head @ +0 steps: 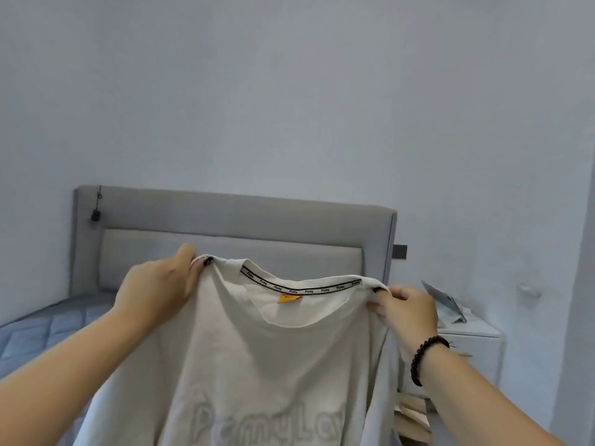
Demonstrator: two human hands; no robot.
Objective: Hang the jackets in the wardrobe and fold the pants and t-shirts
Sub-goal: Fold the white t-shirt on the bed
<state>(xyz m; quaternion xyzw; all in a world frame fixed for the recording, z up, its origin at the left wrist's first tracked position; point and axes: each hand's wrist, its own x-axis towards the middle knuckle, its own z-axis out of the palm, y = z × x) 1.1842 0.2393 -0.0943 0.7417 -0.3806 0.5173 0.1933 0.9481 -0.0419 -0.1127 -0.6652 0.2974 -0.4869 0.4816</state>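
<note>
Cream t-shirt (257,355) held up over bed (42,333), frame centre to 6 o'clock. Left hand (157,291) pinches shoulder at 9 o'clock of collar; right hand (407,309) pinches at 3. Soft, light, limp; likely best held at shoulder seams.

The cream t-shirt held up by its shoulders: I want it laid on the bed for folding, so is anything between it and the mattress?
Nothing visible. The left hand and right hand pinch the cream t-shirt above the blue quilted mattress, whose visible part is bare; the shirt hides the rest.
</note>
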